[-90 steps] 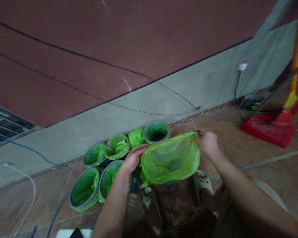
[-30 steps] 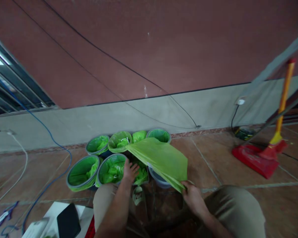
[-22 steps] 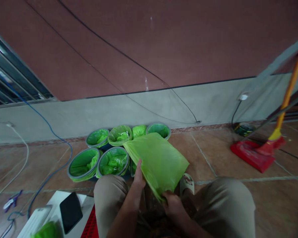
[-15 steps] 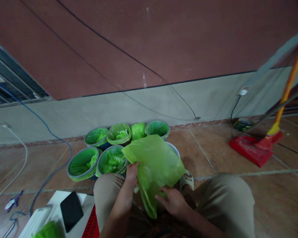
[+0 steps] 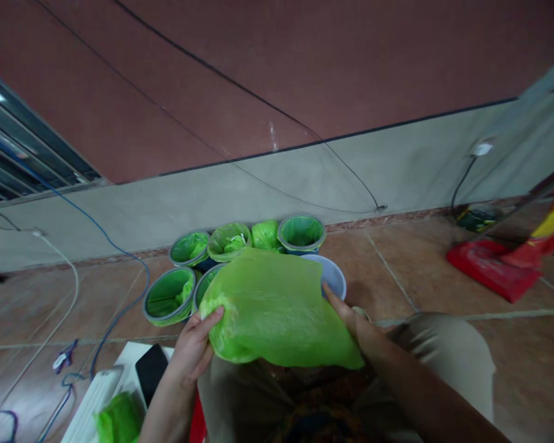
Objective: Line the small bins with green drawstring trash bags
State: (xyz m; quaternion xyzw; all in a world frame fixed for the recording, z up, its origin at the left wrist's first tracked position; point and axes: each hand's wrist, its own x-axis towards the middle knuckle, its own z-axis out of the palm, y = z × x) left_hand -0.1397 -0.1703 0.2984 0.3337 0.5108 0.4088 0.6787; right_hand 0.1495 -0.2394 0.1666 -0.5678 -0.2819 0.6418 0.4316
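A green plastic bag (image 5: 281,314) is stretched sideways between my two hands above my lap. My left hand (image 5: 198,338) grips its bunched left end, the thumb lying on top. At the bag's right edge, my right hand (image 5: 351,317) holds the plastic; some of its fingers are hidden by the bag. Just behind the bag stands a pale bucket (image 5: 335,278), partly covered. Several bins lined with green bags, among them a front-left bin (image 5: 168,295) and a back-right bin (image 5: 301,234), stand beyond it near the wall.
A white surface (image 5: 90,409) at the lower left carries a dark phone (image 5: 151,369) and a green roll of bags (image 5: 119,418). A blue cable (image 5: 120,307) crosses the tiled floor. On the right are a red dustpan (image 5: 484,267) and a broom (image 5: 530,261).
The bag has turned from hanging slantwise to stretched sideways. My left hand moved left and down, my right hand up and right. The view shifted slightly left.
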